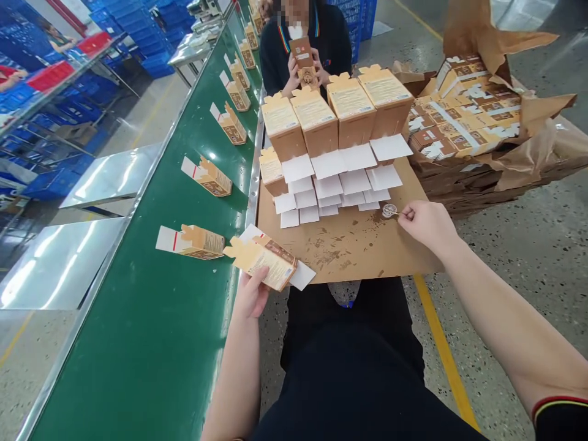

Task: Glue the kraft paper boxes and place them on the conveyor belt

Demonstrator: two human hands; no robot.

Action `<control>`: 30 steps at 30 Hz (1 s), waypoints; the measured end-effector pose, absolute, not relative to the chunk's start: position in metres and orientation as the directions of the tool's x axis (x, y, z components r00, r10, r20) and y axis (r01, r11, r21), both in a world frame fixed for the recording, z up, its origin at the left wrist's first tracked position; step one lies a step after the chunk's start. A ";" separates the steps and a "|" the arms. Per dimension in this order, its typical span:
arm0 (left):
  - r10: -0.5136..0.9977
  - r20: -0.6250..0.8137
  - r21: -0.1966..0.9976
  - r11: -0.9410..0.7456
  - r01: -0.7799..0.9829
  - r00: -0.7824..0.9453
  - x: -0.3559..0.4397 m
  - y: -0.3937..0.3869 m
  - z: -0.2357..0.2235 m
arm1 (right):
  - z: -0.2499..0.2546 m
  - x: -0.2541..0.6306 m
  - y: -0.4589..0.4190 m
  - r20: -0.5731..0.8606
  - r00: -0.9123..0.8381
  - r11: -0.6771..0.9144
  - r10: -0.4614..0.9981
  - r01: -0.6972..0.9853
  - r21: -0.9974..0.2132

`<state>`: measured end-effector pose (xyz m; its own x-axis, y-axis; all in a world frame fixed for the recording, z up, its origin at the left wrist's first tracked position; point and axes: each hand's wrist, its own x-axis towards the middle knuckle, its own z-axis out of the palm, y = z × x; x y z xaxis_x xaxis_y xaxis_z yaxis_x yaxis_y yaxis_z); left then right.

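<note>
My left hand [254, 293] is closed round a folded cream and brown carton [271, 260], held tilted over the left edge of a cardboard sheet [358, 257]. The carton's flaps stick out at both ends. Over the right side of the sheet my right hand [425, 225] pinches what looks like a thin pale stick [399, 213]. Its tip meets a small round clear dish [389, 211], with brown specks around it. Beyond both hands rise stacked cartons [316, 125], their white flaps [328, 165] pointing towards me.
On my left runs a green conveyor belt [138, 318] with a row of upright cartons [206, 242]. Across the stack a person [305, 55] holds a carton. At the right a brown paper-wrapped bale [468, 122] of flat cartons lies open. Blue crates [124, 27] stand further back.
</note>
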<state>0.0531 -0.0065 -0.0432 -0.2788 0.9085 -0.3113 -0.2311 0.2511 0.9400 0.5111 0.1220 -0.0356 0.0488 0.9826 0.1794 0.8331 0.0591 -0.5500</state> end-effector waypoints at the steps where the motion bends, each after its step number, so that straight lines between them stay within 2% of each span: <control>1: 0.913 -0.292 0.946 0.232 -0.226 -0.284 0.059 -0.001 -0.045 | -0.033 0.512 0.118 0.174 0.072 0.035 0.982 0.839 -0.543; 3: 0.923 -0.228 0.965 0.173 -0.197 -0.308 0.068 0.010 -0.051 | -0.028 0.509 0.105 0.175 0.125 -0.006 0.977 0.829 -0.560; 5: 0.922 -0.180 0.977 0.128 -0.169 -0.342 0.074 0.021 -0.059 | -0.026 0.494 0.082 0.193 0.130 0.020 0.973 0.779 -0.626; 8: 0.912 -0.142 0.986 0.094 -0.141 -0.385 0.080 0.031 -0.068 | -0.038 0.446 0.040 0.203 -0.037 0.181 0.978 0.628 -0.757; 11: 0.909 -0.095 0.994 0.062 -0.094 -0.406 0.084 0.031 -0.073 | -0.061 0.387 0.010 0.217 -0.194 0.286 0.957 0.486 -0.826; 15: 0.918 -0.077 0.997 0.062 -0.052 -0.389 0.087 0.027 -0.073 | -0.088 0.339 0.001 0.247 -0.251 0.343 0.936 0.483 -0.806; 23: 0.920 -0.081 0.997 0.076 -0.030 -0.384 0.091 0.025 -0.067 | -0.105 0.327 0.004 0.268 -0.399 0.454 0.877 0.509 -0.731; 26: 0.919 -0.058 0.998 0.065 0.004 -0.391 0.094 0.023 -0.065 | -0.103 0.329 0.009 0.271 -0.376 0.443 0.886 0.519 -0.730; 30: 0.919 -0.008 0.995 0.048 0.091 -0.394 0.103 0.016 -0.066 | -0.097 0.340 0.018 0.282 -0.262 0.382 0.923 0.536 -0.753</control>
<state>0.1027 0.0155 -0.0657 -0.3937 0.9192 -0.0080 0.0907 0.0475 0.9947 0.3403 0.0183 -0.0968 -0.2618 0.9230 0.2821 0.5364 0.3821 -0.7525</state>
